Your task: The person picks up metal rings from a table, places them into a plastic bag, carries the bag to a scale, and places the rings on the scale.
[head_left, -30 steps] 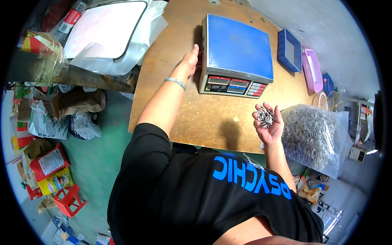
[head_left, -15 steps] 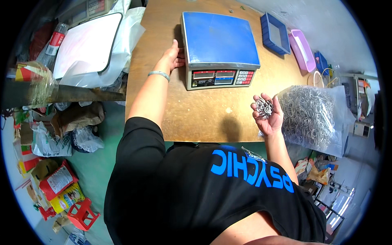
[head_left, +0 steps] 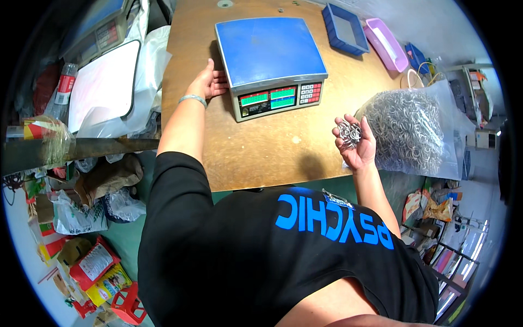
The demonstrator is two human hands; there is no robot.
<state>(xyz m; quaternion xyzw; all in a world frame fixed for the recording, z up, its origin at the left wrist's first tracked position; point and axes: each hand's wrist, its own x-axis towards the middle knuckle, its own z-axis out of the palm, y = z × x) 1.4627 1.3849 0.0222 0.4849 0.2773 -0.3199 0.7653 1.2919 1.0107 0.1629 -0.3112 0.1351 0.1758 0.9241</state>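
Observation:
A digital weighing scale [head_left: 269, 52] with a flat blue top stands on the wooden table, its green displays lit. My left hand [head_left: 207, 82] rests against the scale's left side, fingers stretched toward it and thumb up; the fingertips are partly hidden by the casing. A bracelet circles that wrist. Right of the scale, my right hand [head_left: 357, 150] is palm up, its fingers curled round a small heap of metal rings [head_left: 349, 134]. Beside it lies a clear plastic bag [head_left: 408, 131] filled with many more such silvery rings.
The wooden table [head_left: 261, 155] carries a blue tray [head_left: 346, 31] and a pink basket [head_left: 388, 44] at the back right. To the left are a whiteboard [head_left: 103, 87], plastic sheeting and a bottle [head_left: 65, 84]. A red stool [head_left: 128, 304] stands on the floor at lower left.
The scale's displays were dark and now glow green. The view has shifted a little, so the table items appear further left. My right hand still holds the rings.

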